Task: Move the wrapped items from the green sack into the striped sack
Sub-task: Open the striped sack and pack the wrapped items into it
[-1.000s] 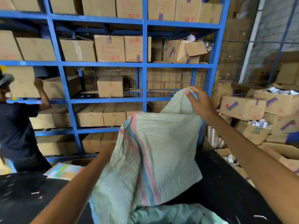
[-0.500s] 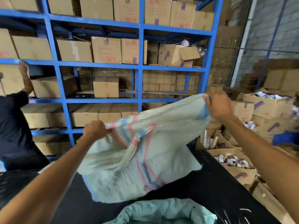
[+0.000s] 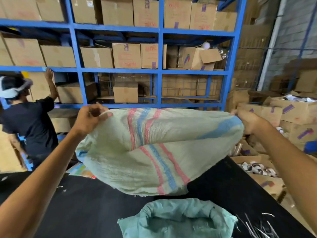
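Two sacks lie before you. Nearest, the green sack (image 3: 176,219) sits on the black worktop (image 3: 77,203) with its mouth rolled open; any wrapped items inside are hidden. Just beyond and above it, the striped sack (image 3: 154,148) hangs stretched in the air. Your left hand (image 3: 91,117) pinches one end of its top edge and your right hand (image 3: 247,121) grips the other. It would probably help to find its mouth, part the layers, then lower it beside the green sack. Farthest stand blue shelves (image 3: 161,71) of cardboard boxes (image 3: 126,55).
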A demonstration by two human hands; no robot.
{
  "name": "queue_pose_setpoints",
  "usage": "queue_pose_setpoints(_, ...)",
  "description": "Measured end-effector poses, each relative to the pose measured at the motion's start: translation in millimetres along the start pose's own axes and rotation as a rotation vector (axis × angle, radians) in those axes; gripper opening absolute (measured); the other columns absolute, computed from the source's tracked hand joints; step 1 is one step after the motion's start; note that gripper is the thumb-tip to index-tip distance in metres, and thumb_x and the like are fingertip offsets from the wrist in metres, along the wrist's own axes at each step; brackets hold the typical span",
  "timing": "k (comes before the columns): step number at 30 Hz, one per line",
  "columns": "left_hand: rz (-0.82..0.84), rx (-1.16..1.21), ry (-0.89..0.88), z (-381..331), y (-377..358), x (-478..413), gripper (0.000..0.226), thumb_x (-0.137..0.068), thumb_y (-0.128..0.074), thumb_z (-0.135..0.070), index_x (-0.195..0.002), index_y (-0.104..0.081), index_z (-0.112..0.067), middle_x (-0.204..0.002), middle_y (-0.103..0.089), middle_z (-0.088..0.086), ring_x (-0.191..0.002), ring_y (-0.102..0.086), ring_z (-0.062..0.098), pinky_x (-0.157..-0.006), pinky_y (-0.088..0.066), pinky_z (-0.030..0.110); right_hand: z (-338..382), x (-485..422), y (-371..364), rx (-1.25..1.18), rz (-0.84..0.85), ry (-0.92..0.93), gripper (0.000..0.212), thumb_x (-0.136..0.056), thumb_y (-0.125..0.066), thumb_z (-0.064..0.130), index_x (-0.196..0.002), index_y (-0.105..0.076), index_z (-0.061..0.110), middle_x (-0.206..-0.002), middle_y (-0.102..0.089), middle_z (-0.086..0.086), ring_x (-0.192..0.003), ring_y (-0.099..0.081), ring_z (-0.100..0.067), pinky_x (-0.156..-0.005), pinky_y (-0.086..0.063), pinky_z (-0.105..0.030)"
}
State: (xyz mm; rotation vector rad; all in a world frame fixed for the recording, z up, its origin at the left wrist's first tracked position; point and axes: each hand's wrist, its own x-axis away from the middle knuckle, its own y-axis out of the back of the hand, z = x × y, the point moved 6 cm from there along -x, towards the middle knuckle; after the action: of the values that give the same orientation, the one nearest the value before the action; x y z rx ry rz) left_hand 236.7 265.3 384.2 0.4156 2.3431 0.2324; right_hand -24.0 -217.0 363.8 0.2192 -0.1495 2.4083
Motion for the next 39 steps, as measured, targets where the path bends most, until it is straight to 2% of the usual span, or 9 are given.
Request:
queue_pose_setpoints(5, -0.018, -0.680, 0.157, 43.9, 18.0, 37.4, 0.038, -0.098, -0.060, -0.028, -0.073, -0.063, 0.001, -0.072, -0.064, 0.020, -0.075, -0.066, 0.039, -0.064, -0.044, 0.039, -42.4, 37.5, -0.3, 0.053, 0.372, 0.009, 0.019, -0.093, -0.064, 0.023, -0.098, -0.082, 0.018, -0.106, -0.077, -0.008, -0.089, -0.076, -0.023, -0.068, -0.063, -0.033)
queue_pose_setpoints(8, 0.011, -0.670, 0.360, 65.9, 8.8, 58.2, 0.038, -0.101, -0.055, -0.026, -0.078, -0.066, 0.001, -0.076, -0.063, 0.024, -0.077, -0.063, 0.038, -0.067, -0.042, 0.039, -61.6, 57.0, -7.7, 0.253, 0.547, 0.012, 0.049, -0.069, -0.090, 0.027, -0.115, -0.075, 0.021, -0.118, -0.075, -0.005, -0.102, -0.074, -0.016, -0.072, -0.060, -0.025)
queue_pose_setpoints(14, 0.289, 0.051, 0.398, 69.8, -19.4, 97.8, 0.019, -0.094, -0.068, -0.023, -0.087, -0.054, -0.014, -0.067, -0.053, -0.011, -0.064, -0.053, 0.003, -0.060, -0.044, 0.012, -75.5, 32.9, 2.3, 0.998, 0.103, 0.309, 0.011, -0.091, -0.073, 0.032, -0.095, -0.073, 0.022, -0.099, -0.071, -0.005, -0.099, -0.065, -0.025, -0.080, -0.053, -0.030)
queue_pose_setpoints(19, 0.512, -0.214, 0.212, 60.2, -47.6, 96.0, 0.038, -0.074, -0.082, 0.004, -0.086, -0.046, 0.004, -0.079, -0.048, 0.005, -0.073, -0.046, 0.017, -0.067, -0.039, 0.032, -85.6, 19.5, -1.0, 1.507, -0.365, 0.335, 0.032, -0.098, -0.057, 0.031, -0.117, -0.069, 0.008, -0.124, -0.064, -0.018, -0.119, -0.057, -0.038, -0.096, -0.048, -0.043)
queue_pose_setpoints(26, 0.055, -1.139, 0.116, 51.7, -66.1, 84.9, 0.015, -0.085, -0.074, -0.029, -0.094, -0.079, -0.017, -0.097, -0.068, 0.014, -0.103, -0.056, 0.038, -0.087, -0.040, 0.046, -102.8, 8.9, -36.2, 0.422, -0.401, 0.127, 0.010, -0.100, -0.048, 0.008, -0.098, -0.057, 0.011, -0.103, -0.055, -0.010, -0.091, -0.061, -0.026, -0.063, -0.048, -0.027)
queue_pose_setpoints(30, -0.070, -0.381, 0.648, 76.5, -83.6, 93.5, 0.027, -0.100, -0.050, -0.020, -0.096, -0.069, -0.001, -0.098, -0.067, 0.024, -0.092, -0.064, 0.037, -0.079, -0.049, 0.040, -105.2, 10.2, -73.5, 0.341, -0.180, 0.086, 0.030, -0.103, -0.042, 0.016, -0.076, -0.051, 0.025, -0.080, -0.048, 0.003, -0.092, -0.053, -0.025, -0.086, -0.047, -0.029)
queue_pose_setpoints(33, -0.133, 0.364, 0.998, 108.1, -77.8, 107.7, 0.026, -0.100, -0.050, -0.025, -0.082, -0.062, -0.010, -0.071, -0.066, 0.010, -0.064, -0.061, 0.024, -0.057, -0.050, 0.028, -115.4, 11.9, -53.7, 0.212, -0.175, 0.011, 0.027, -0.107, -0.040, 0.016, -0.110, -0.067, 0.016, -0.102, -0.069, -0.010, -0.108, -0.068, -0.027, -0.098, -0.049, -0.022)
queue_pose_setpoints(36, 0.073, 0.508, 1.157, 135.3, -55.4, 120.6, 0.026, -0.091, -0.062, -0.035, -0.089, -0.065, -0.009, -0.070, -0.070, 0.011, -0.065, -0.063, 0.024, -0.055, -0.053, 0.030, -133.9, 18.1, -26.5, 0.089, 0.104, -0.159, 0.020, -0.096, -0.055, 0.021, -0.098, -0.069, 0.006, -0.076, -0.075, -0.014, -0.066, -0.073, -0.023, -0.060, -0.060, -0.028)
queue_pose_setpoints(39, 0.358, 0.309, 1.008, 155.6, -43.3, 120.4, 0.062, -0.066, -0.087, -0.047, -0.118, -0.068, -0.019, -0.111, -0.073, 0.011, -0.097, -0.070, 0.026, -0.087, -0.058, 0.039, -139.8, 13.4, -16.1, 0.008, 0.227, -0.087, 0.025, -0.083, -0.070, 0.034, -0.096, -0.080, 0.014, -0.101, -0.077, -0.011, -0.083, -0.076, -0.023, -0.073, -0.063, -0.036)
